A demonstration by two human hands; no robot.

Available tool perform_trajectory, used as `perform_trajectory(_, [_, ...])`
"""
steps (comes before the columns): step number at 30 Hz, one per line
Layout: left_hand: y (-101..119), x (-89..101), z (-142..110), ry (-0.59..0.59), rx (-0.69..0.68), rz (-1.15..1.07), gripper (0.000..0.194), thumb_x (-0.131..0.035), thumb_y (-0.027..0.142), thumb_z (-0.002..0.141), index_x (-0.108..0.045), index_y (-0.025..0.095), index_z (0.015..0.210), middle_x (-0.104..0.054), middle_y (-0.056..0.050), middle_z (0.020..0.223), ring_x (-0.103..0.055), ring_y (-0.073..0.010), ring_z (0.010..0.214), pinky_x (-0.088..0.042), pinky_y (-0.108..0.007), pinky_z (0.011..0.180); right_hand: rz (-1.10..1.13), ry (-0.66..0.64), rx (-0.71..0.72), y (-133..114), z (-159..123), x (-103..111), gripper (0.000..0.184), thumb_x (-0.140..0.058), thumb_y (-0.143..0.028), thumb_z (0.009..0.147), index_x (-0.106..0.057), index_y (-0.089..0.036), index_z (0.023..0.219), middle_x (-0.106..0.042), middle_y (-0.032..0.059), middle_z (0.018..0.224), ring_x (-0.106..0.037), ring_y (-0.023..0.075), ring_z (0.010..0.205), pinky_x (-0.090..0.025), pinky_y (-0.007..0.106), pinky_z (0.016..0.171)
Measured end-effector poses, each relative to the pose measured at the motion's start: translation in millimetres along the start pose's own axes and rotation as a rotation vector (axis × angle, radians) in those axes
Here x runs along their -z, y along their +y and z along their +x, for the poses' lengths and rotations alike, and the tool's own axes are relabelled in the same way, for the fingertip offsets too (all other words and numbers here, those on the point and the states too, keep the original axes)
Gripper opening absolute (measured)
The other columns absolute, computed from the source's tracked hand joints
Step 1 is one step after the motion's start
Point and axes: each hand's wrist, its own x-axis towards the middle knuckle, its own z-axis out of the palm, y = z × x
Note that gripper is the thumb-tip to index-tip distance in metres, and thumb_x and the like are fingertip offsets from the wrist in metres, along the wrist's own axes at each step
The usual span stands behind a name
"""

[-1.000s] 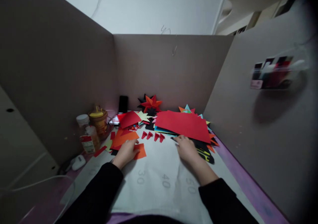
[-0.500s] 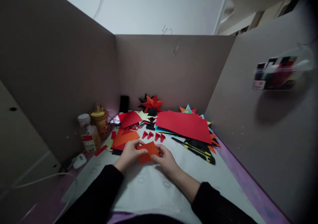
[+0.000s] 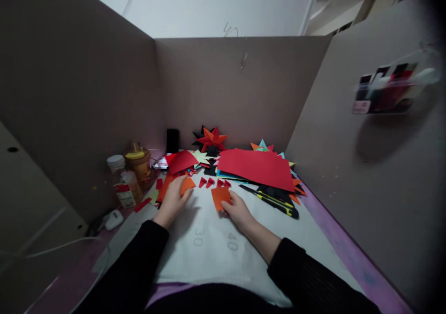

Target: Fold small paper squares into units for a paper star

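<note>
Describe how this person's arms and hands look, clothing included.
Each grip is a bare human hand, the left hand and right hand both ungloved. The left sleeve is black and reaches close to the wrist; the right sleeve, also black, ends farther up, leaving some forearm uncovered. No print shows on either.

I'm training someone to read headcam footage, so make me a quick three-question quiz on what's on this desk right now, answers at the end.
1. True or false: the right hand holds an orange paper square.
2. Which lies to the right of that hand? (a) bottle (b) black-and-yellow tool (c) phone
3. Fill in: ___ small red folded pieces lie in a row on the white mat.

Key: 1 true; 2 b; 3 four.
</note>
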Motion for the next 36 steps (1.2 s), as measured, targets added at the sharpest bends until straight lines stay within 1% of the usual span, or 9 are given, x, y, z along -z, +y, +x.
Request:
perform_trajectory(2, [16.0,-14.5,-10.7,-0.242,0.143,-0.311,0.058,-0.062,0.036,0.077,-0.048,0.014,0.129,-0.063,-0.016,0.115,-0.064,-0.0252,0.098,-0.052,-0.037,0.080,-0.048,-0.061,0.041,-2.2,-6.1,-4.4,0.034,-0.061,-0.022,0.068,-0.052,-0.018,0.100,-0.062,-0.0031,0.066,-0.054,0.0097,0.045,-0.043,0.020,0.042])
perform_trajectory(5, [32.2,-29.0,-21.5,-0.436,0.271,-0.504,0.055,-0.064,0.037,0.076,-0.052,0.012,0.123,-0.067,-0.005,0.075,-0.063,-0.0162,0.061,-0.047,-0.026,0.055,-0.158,-0.152,0.108,-2.2,-13.8,-8.4,0.035,-0.062,-0.021,0.069,-0.052,-0.019,0.102,-0.065,-0.0009,0.076,-0.060,0.0116,0.056,-0.047,0.022,0.049])
perform_trajectory(8, [33.8,-28.7,-21.6,-0.388,0.313,-0.543,0.040,-0.067,0.036,0.073,-0.061,0.011,0.103,-0.062,-0.001,0.062,-0.057,-0.0124,0.052,-0.041,-0.022,0.050,-0.187,-0.167,0.126,1.8,-14.1,-7.4,0.035,-0.056,-0.020,0.072,-0.050,-0.019,0.107,-0.062,-0.0037,0.069,-0.055,0.0098,0.052,-0.044,0.020,0.047])
perform_trajectory(10, [30.4,-24.5,-18.3,-0.315,0.360,-0.583,0.039,-0.067,0.038,0.071,-0.061,0.011,0.100,-0.060,0.001,0.059,-0.055,-0.0116,0.049,-0.040,-0.022,0.049,-0.167,-0.127,0.171,4.9,-10.2,-3.6,0.039,-0.050,-0.017,0.073,-0.048,-0.020,0.112,-0.060,-0.0049,0.066,-0.053,0.0098,0.052,-0.044,0.021,0.051])
perform_trajectory(13, [27.2,-20.8,-15.0,-0.266,0.423,-0.634,0.042,-0.069,0.038,0.069,-0.059,0.012,0.100,-0.058,0.003,0.055,-0.053,-0.0108,0.046,-0.040,-0.022,0.048,-0.218,-0.059,0.317,6.8,-4.7,4.4,0.042,-0.047,-0.014,0.073,-0.050,-0.020,0.114,-0.063,-0.0003,0.081,-0.059,0.0125,0.067,-0.048,0.026,0.064])
perform_trajectory(16, [29.5,-22.1,-16.0,-0.297,0.436,-0.669,0.039,-0.067,0.037,0.070,-0.058,0.013,0.099,-0.060,0.002,0.055,-0.054,-0.0111,0.046,-0.040,-0.021,0.048,-0.412,-0.055,0.505,3.9,-5.5,9.8,0.043,-0.049,-0.011,0.074,-0.056,-0.022,0.114,-0.064,0.0044,0.098,-0.060,0.0160,0.081,-0.049,0.031,0.074])
perform_trajectory(20, [33.2,-25.2,-18.0,-0.314,0.428,-0.694,0.037,-0.067,0.035,0.069,-0.058,0.014,0.097,-0.059,0.003,0.054,-0.055,-0.0108,0.047,-0.040,-0.021,0.049,-0.552,-0.135,0.688,-2.4,-11.9,9.7,0.039,-0.047,-0.005,0.074,-0.064,-0.022,0.104,-0.065,0.0058,0.096,-0.060,0.0187,0.089,-0.048,0.034,0.081])
perform_trajectory(28, [26.3,-27.9,-18.0,-0.346,0.365,-0.673,0.034,-0.065,0.035,0.073,-0.059,0.013,0.099,-0.060,0.002,0.064,-0.055,-0.0098,0.051,-0.043,-0.021,0.052,-0.536,-0.118,0.713,-9.7,-16.7,8.5,0.020,-0.053,-0.012,0.079,-0.069,-0.022,0.086,-0.068,0.0051,0.083,-0.062,0.0187,0.081,-0.050,0.034,0.076])
perform_trajectory(36, [30.3,-23.6,-18.7,-0.366,0.335,-0.673,0.042,-0.063,0.039,0.075,-0.054,0.013,0.108,-0.057,0.003,0.061,-0.056,-0.0113,0.053,-0.043,-0.023,0.055,-0.475,-0.121,0.615,-11.3,-15.6,9.3,0.013,-0.059,-0.019,0.079,-0.071,-0.023,0.082,-0.070,0.0038,0.079,-0.063,0.0177,0.074,-0.050,0.032,0.070])
